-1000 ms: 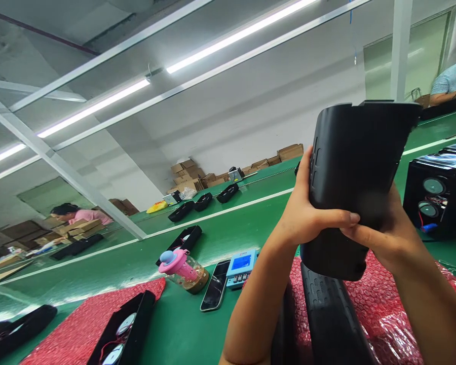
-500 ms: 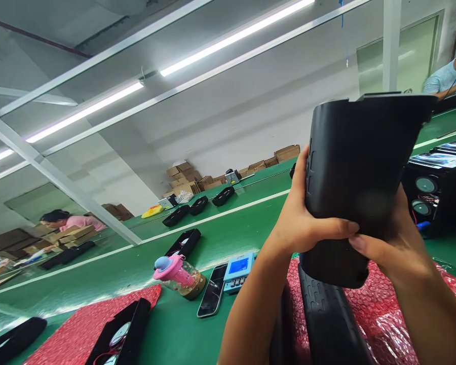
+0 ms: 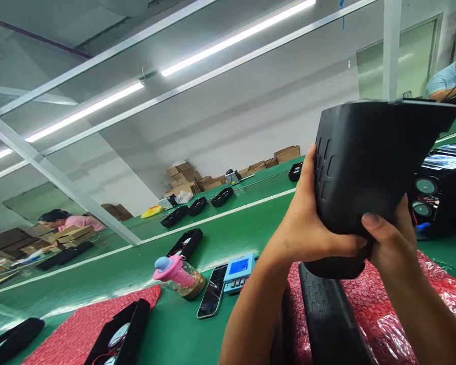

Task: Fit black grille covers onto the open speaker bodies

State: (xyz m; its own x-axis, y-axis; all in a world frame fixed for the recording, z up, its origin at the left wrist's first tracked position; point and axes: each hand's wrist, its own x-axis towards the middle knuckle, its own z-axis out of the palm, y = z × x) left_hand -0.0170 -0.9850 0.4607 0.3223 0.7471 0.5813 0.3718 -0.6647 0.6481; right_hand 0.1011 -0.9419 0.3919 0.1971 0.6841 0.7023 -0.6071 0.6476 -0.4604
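Both hands hold up a black plastic speaker housing (image 3: 368,162), raised above the bench and tilted. My left hand (image 3: 315,228) wraps its left side, thumb across the near face. My right hand (image 3: 395,238) grips the lower right, its thumb on the same face near the left thumb; its other fingers are mostly hidden behind the housing. Rows of slot-shaped marks show on the housing's left side. Beneath it, a similar black housing (image 3: 330,314) lies on red bubble wrap (image 3: 387,299).
To the left are a phone (image 3: 212,291), a blue device with a screen (image 3: 238,267) and a pink-lidded bottle (image 3: 180,276). An open black shell with wired speakers (image 3: 119,334) lies near front left. Speaker units (image 3: 437,197) stand at right. Co-workers sit at far left and far right.
The housing has turned, showing more of its slotted left side, and has shifted slightly right. My right thumb has moved up the near face.
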